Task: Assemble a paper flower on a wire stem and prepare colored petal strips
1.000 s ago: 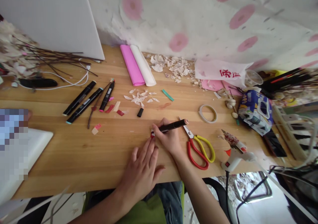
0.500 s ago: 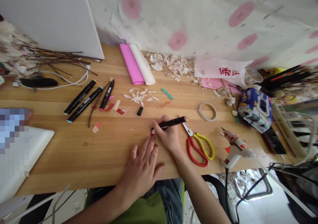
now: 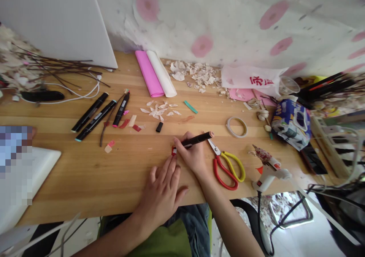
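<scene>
My right hand point(image 3: 191, 152) grips a black marker point(image 3: 199, 138) with a peach-coloured end, tip down on a small red piece point(image 3: 173, 150) that looks like paper. Flat on the wood, my left hand point(image 3: 164, 184) has its fingers stretched out, and the fingertips press the red piece's near edge. A loose black marker cap point(image 3: 159, 127) lies just beyond it. To the right of my right hand are scissors point(image 3: 225, 165) with one red and one yellow handle. Part of the red piece is hidden by my fingers and the marker tip.
Several black markers point(image 3: 95, 120) lie at the left, near red and cream scraps point(image 3: 133, 121). White petal-shaped pieces point(image 3: 161, 110), a tape roll point(image 3: 237, 127) and pink and white paper rolls point(image 3: 155, 74) sit farther back. At right stands a glue gun point(image 3: 268, 169).
The marker has tilted slightly and its tip has shifted a little over the red piece. My left hand stays in place; the whole view has drifted slightly.
</scene>
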The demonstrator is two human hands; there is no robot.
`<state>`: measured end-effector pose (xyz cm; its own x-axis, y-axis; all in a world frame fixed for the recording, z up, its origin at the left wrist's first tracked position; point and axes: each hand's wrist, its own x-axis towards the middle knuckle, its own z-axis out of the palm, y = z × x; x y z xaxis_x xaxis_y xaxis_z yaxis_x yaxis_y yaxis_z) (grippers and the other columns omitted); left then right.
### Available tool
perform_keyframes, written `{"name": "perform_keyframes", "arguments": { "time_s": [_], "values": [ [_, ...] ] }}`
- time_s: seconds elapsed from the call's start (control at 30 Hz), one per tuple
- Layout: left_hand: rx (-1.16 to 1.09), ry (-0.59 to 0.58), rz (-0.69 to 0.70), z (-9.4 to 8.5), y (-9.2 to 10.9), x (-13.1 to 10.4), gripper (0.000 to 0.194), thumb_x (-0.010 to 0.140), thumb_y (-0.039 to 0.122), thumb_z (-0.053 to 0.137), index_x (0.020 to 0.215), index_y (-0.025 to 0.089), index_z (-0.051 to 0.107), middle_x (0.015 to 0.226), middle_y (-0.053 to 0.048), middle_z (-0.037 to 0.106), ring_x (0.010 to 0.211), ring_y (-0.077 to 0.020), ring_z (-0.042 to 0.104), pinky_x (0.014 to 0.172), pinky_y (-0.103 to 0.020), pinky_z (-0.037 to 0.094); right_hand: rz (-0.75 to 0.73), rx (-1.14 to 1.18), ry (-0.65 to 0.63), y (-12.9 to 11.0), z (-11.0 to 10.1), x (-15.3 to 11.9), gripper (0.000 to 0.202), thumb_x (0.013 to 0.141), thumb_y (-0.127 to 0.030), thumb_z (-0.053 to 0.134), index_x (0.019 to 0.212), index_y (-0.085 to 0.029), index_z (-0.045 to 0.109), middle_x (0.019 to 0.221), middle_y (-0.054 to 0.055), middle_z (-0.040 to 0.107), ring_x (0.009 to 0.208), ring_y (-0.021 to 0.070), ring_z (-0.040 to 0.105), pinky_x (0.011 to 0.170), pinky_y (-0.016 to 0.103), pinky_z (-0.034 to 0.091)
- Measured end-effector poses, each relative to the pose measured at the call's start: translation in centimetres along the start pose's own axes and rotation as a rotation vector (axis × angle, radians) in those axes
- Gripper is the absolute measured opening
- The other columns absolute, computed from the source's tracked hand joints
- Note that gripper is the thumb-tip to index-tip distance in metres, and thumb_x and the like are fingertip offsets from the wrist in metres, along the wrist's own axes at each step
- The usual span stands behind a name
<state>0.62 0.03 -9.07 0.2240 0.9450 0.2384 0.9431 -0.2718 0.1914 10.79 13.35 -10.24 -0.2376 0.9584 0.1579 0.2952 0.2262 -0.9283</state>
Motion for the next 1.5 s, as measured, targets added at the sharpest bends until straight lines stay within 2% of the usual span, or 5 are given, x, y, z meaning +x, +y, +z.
{"name": "perform_keyframes", "arguments": {
  "time_s": [0.2,0.37,0.5,0.9,1.5],
  "values": [
    [0.001,-0.004,-0.008,0.20,-0.02,-0.05,0.045,0.104,0.040,0.038,0.124,0.006,0.061,0.148,-0.023,0.054,0.135,-0.0329,0.052,0.097,-0.053,0.041,0.003,-0.004,-0.031,0.02,-0.17,-0.14,0.033,0.085,-0.036,0.067,0.062,-0.023,0.048,0.054,-0.006,0.046,0.049,0.0104,0.042,0.047,0.024,0.033],
    [0.002,-0.021,-0.006,0.15,-0.01,-0.04,0.046,0.104,0.040,0.038,0.125,0.007,0.061,0.148,-0.022,0.054,0.136,-0.0317,0.051,0.097,-0.053,0.041,0.022,-0.018,0.043,-0.08,-0.25,-0.18,0.036,0.087,-0.039,0.063,0.062,-0.024,0.042,0.054,-0.006,0.044,0.050,0.0106,0.040,0.048,0.024,0.033],
    [0.008,-0.008,-0.010,0.09,0.04,-0.08,0.046,0.104,0.040,0.038,0.124,0.006,0.062,0.147,-0.023,0.054,0.135,-0.0321,0.052,0.097,-0.053,0.040,0.025,-0.013,-0.028,-0.14,-0.28,-0.23,0.035,0.084,-0.040,0.069,0.061,-0.023,0.048,0.053,-0.005,0.049,0.049,0.0109,0.044,0.046,0.023,0.035],
    [0.005,-0.004,-0.004,0.13,-0.05,-0.08,0.048,0.104,0.041,0.037,0.126,0.006,0.061,0.147,-0.022,0.054,0.135,-0.0320,0.052,0.096,-0.053,0.042,0.030,-0.009,0.058,0.05,-0.11,-0.01,0.035,0.086,-0.041,0.066,0.063,-0.023,0.045,0.055,-0.007,0.046,0.051,0.0107,0.041,0.049,0.024,0.033],
    [0.007,-0.013,-0.004,0.10,0.00,-0.09,0.045,0.104,0.040,0.040,0.125,0.006,0.061,0.149,-0.024,0.051,0.135,-0.0331,0.052,0.097,-0.054,0.041,0.058,0.001,0.003,-0.75,-0.19,0.04,0.033,0.082,-0.040,0.069,0.061,-0.023,0.050,0.053,-0.005,0.049,0.049,0.0107,0.042,0.047,0.024,0.034]
  ]
}}
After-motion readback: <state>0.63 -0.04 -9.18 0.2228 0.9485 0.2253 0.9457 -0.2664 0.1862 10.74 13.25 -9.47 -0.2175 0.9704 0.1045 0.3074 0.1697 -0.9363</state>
